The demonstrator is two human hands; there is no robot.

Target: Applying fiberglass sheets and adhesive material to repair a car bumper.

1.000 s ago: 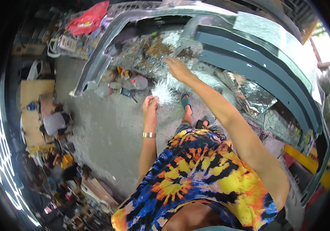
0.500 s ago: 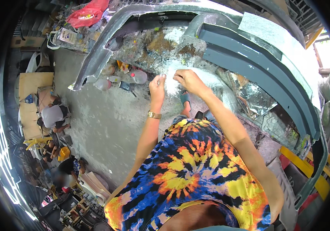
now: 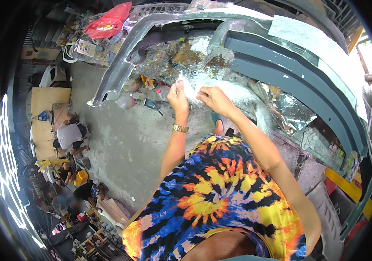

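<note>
My left hand, with a gold watch on its wrist, is closed in a pinch on white, hairy fibreglass matting. My right hand pinches the same matting a short way to the right. A pale tuft stands up above the left fingertips. Glare washes out the matting, so its edges blur into the white fibre sheet behind it. Beyond both hands, a large grey car bumper curves across a cluttered work surface, with frayed fibres along its rim.
Plastic bottles and a black flat-bladed tool lie left of my hands. A red plastic bag rests at the far left. Crumpled foil-like sheeting sits at the right. Other people crouch across the concrete floor.
The whole view has shifted, so the bumper and floor appear farther right and slightly lower. Both hands keep their pinch, and a white tuft now sticks up above the left fingertips.
</note>
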